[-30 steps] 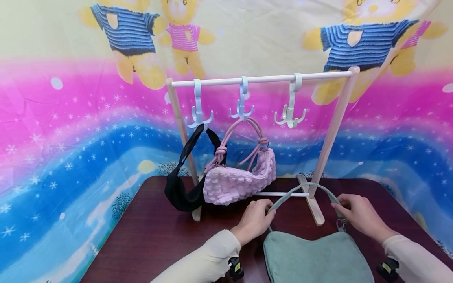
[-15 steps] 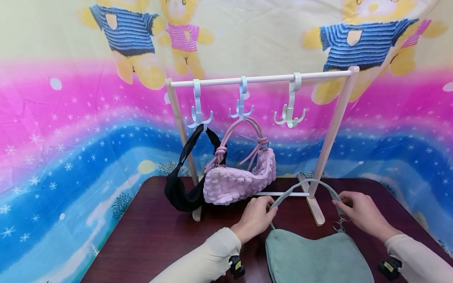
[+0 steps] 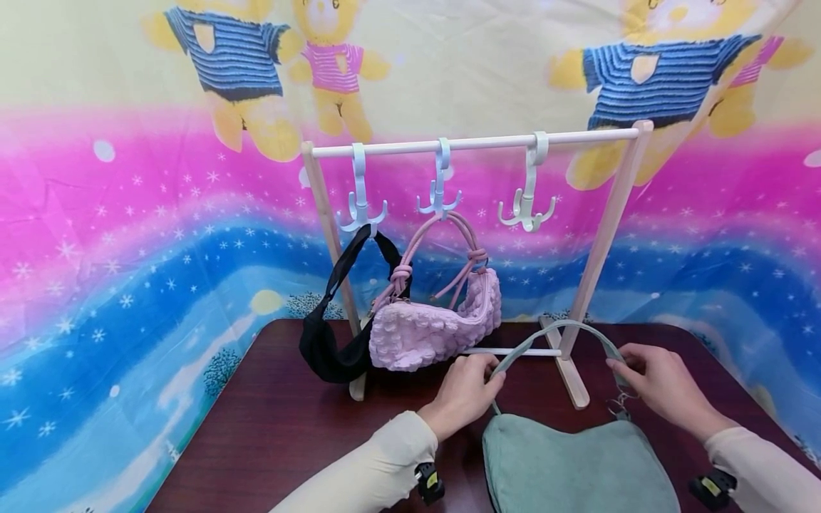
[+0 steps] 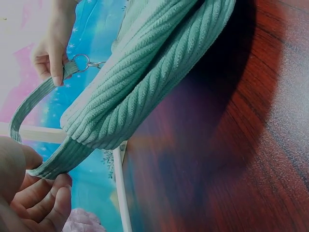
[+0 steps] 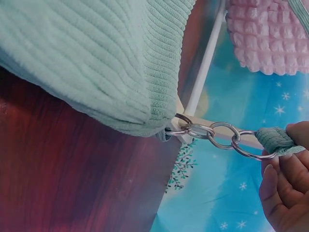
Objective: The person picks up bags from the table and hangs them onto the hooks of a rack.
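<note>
A sage-green corduroy shoulder bag [image 3: 577,463] hangs low over the near right of the table. My left hand [image 3: 463,394] pinches its strap [image 3: 567,324] near the left end, thumb against curled fingers. On the other side my right hand [image 3: 667,388] pinches the strap's right end. Silver chain rings [image 5: 222,135] join that end to the bag's corner, pulled out in a line in the right wrist view. Between the hands the strap arches upward. In the left wrist view the ribbed bag body [image 4: 145,82] shows over the table, with a shadow beneath.
Behind stands a wooden rack [image 3: 606,228] with a white rail [image 3: 481,143]. A black bag [image 3: 333,356] hangs from the left hook [image 3: 361,206], a pink puffy bag [image 3: 430,331] from the middle hook [image 3: 440,189]. The right hook [image 3: 529,192] carries nothing. A printed cloth [image 3: 128,285] covers the wall.
Both hands have shifted slightly to the right, the right one also a little upward. The strap's arch has risen a little, and the bag's left edge has moved slightly right.
</note>
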Motion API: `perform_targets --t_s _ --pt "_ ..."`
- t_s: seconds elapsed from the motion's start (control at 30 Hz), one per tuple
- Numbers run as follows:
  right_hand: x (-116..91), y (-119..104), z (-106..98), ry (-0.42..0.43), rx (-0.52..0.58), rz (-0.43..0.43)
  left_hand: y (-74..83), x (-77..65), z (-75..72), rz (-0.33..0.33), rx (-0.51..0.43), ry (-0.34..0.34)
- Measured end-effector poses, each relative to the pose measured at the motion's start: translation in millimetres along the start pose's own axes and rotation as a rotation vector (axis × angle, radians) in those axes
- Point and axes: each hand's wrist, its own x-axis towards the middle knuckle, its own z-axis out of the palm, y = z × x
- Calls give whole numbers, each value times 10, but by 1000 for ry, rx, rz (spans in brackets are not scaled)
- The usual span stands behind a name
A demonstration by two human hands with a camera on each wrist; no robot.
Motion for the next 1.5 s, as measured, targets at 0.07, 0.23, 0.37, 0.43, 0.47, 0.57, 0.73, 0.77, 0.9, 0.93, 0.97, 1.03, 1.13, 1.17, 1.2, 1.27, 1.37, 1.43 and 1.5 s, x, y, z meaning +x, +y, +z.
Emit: perform_targets --t_s 0.07,0.23,0.37,0.43,0.47,0.57,0.73,0.77,0.9,0.93,0.97,1.03,1.13,1.17,1.2,1.27,1.37,1.43,1.5 --pt "1 -9 -10 4 5 2 2 5 -6 7 6 4" --pt "7 -27 -31 8 4 8 13 17 -35 4 7 -3" --pt "11 -41 -41 17 2 4 28 27 -67 9 -6 -6" --pt "14 -48 -47 19 1 2 37 32 -80 12 -11 -6" --pt "16 -52 -51 19 0 2 45 35 -89 12 -14 -7" --pt "20 -63 -61 18 -2 4 64 44 -109 4 -23 -17" --pt "21 -88 -66 33 3 -8 86 60 -127 -2 -26 -19" --pt "20 -93 -68 35 4 -12 89 63 -129 -5 -28 -20" --pt "20 -112 -74 43 4 -20 104 71 -141 -15 -30 -26" --pt "20 -116 -77 42 3 -20 106 73 -144 -17 -30 -27" --pt "20 -121 -80 44 3 -20 110 74 -148 -19 -31 -28" --pt "19 -132 -85 47 3 -22 115 75 -155 -20 -30 -26" --pt "19 -148 -88 52 6 -27 120 76 -161 -15 -28 -20" --pt "18 -156 -90 52 7 -28 122 76 -163 -13 -28 -18" --pt "18 -163 -92 52 10 -28 124 76 -166 -9 -28 -18" --pt "18 -179 -99 53 11 -28 126 80 -168 -2 -26 -15" --pt "22 -204 -117 61 12 -34 138 85 -187 6 -21 -6" --pt "27 -218 -128 74 8 -43 148 91 -201 11 -15 3" --pt "30 -226 -137 83 8 -52 161 93 -218 14 -12 10"
